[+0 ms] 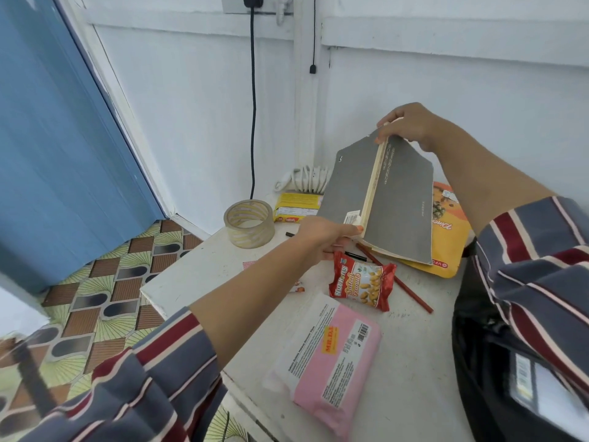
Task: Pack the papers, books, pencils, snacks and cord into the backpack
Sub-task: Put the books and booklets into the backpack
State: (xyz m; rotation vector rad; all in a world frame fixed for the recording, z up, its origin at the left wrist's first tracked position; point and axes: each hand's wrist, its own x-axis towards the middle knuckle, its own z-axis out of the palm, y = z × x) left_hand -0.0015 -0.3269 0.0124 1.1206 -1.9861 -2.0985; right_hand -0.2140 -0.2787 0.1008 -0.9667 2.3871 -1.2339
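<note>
Right of centre in the frame, both hands hold a grey-covered book (401,199) tilted up off the white worktop (191,275). The left hand (325,239) grips its lower end, thumb on the cover by a small sticker and fingers curled underneath. The right hand (411,126) pinches the top end, fingers closed over the cream page edge. It may be two grey books held together; the view does not settle that. Under the book lies an orange snack pouch (446,247), and a red pencil (411,293) slants out from beneath it. A red peanut packet (363,283) lies just below the left hand, with a pink pack (331,358) lower in the frame. Behind the book, against the wall, are a coiled white cord (306,178), a yellow box (298,205) and a tape roll (250,223). The black backpack (487,362) sits at the lower right.
</note>
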